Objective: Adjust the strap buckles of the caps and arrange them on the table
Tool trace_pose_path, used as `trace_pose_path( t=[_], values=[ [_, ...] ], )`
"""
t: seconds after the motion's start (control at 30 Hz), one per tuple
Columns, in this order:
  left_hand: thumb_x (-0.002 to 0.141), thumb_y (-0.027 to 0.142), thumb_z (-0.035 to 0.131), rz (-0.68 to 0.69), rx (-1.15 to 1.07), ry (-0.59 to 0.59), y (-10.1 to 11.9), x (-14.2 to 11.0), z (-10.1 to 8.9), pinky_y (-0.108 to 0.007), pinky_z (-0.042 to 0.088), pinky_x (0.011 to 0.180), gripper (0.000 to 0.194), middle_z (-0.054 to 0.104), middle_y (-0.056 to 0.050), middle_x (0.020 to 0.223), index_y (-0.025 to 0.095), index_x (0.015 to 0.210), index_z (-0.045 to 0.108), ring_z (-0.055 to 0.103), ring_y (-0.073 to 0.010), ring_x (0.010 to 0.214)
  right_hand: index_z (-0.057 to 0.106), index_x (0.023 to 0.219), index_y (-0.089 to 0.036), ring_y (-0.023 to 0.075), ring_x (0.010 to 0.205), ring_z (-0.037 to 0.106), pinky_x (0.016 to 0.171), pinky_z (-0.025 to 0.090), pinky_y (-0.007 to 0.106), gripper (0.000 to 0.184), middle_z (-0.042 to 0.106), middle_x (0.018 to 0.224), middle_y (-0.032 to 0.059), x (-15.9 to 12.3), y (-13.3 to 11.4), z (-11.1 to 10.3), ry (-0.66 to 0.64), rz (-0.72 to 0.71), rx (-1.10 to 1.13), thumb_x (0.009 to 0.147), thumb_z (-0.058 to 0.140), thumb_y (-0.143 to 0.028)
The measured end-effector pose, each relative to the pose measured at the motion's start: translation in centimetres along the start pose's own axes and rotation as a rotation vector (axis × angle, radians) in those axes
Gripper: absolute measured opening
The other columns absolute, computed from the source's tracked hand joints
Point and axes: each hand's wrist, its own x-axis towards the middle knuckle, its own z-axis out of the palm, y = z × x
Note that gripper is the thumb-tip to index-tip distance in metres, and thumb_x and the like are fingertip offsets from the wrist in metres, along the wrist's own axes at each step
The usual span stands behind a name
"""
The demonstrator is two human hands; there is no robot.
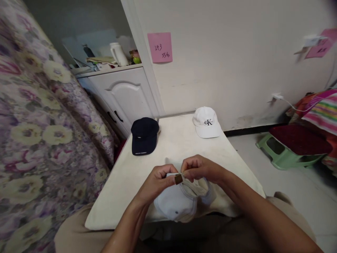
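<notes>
A pale blue cap [176, 203] lies upside-down-ish at the near edge of the white table [184, 144], its back strap raised toward me. My left hand [158, 181] pinches the strap beside its small brass buckle [178, 179]. My right hand [201, 168] pinches the strap on the other side of the buckle, fingers closed. Farther back, a dark navy cap [144, 136] rests at the table's far left and a white cap with a black logo [207, 122] at the far right.
A floral bedcover [39, 123] rises along the left. A white cabinet [123, 95] with a jug and clutter on top stands behind. A green stool [284, 154] with a red cushion sits on the floor at right, beside striped bedding. Pink notes hang on the wall.
</notes>
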Motion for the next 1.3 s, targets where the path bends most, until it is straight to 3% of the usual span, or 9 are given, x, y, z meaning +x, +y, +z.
trace_pose_path(
  t=[0.13,0.57,0.7,0.9,1.13,1.3],
  values=[
    [0.077,0.039,0.075,0.009,0.022,0.002,0.2,0.0,0.0,-0.022,0.036,0.060,0.029,0.056,0.002,0.066,0.014,0.070,0.063,0.046,-0.0111,0.062,0.064,0.074,-0.015,0.0052,0.047,0.035,0.045,0.022,0.020,0.016,0.055,0.054,-0.0052,0.1,0.3,0.3,0.057,0.002,0.064,0.076,0.073,-0.028],
    [0.087,0.038,0.065,0.067,0.032,-0.082,0.3,-0.3,0.1,-0.023,0.036,0.066,0.025,0.053,0.002,0.074,0.015,0.077,0.061,0.043,-0.0126,0.071,0.062,0.075,-0.014,0.0044,0.044,0.033,0.043,0.021,0.019,0.020,0.055,0.054,-0.0055,0.2,0.8,0.1,0.042,-0.001,0.090,0.078,0.073,-0.031],
    [0.088,0.038,0.064,0.046,0.024,-0.093,0.6,-0.5,0.1,-0.023,0.036,0.066,0.024,0.053,0.002,0.075,0.016,0.079,0.059,0.043,-0.0125,0.071,0.063,0.080,-0.014,0.0047,0.047,0.038,0.044,0.025,0.018,0.020,0.058,0.059,-0.0043,0.1,0.9,-0.2,-0.048,0.036,0.110,0.079,0.074,-0.031],
    [0.088,0.038,0.063,0.043,0.007,-0.102,0.7,-0.6,-0.1,-0.023,0.035,0.065,0.024,0.056,0.001,0.076,0.016,0.082,0.061,0.046,-0.0130,0.071,0.059,0.084,-0.015,0.0054,0.050,0.045,0.046,0.029,0.017,0.023,0.060,0.067,-0.0025,0.0,0.9,-0.2,-0.054,0.024,0.257,0.077,0.077,-0.027],
    [0.086,0.039,0.064,0.018,0.050,-0.106,-0.4,-0.2,-0.2,-0.025,0.035,0.066,0.026,0.059,-0.001,0.076,0.014,0.081,0.063,0.046,-0.0145,0.072,0.061,0.083,-0.014,0.0050,0.051,0.046,0.047,0.032,0.017,0.019,0.062,0.067,-0.0020,0.3,1.2,-0.4,-0.085,-0.033,0.163,0.080,0.075,-0.027],
    [0.087,0.040,0.063,0.037,-0.004,-0.134,0.2,-0.1,-0.1,-0.025,0.037,0.066,0.026,0.063,-0.002,0.080,0.014,0.083,0.066,0.049,-0.0147,0.073,0.062,0.088,-0.014,0.0049,0.049,0.048,0.046,0.038,0.016,0.019,0.066,0.070,-0.0014,0.3,1.3,-1.2,-0.112,-0.020,0.152,0.082,0.073,-0.028]
  ],
)
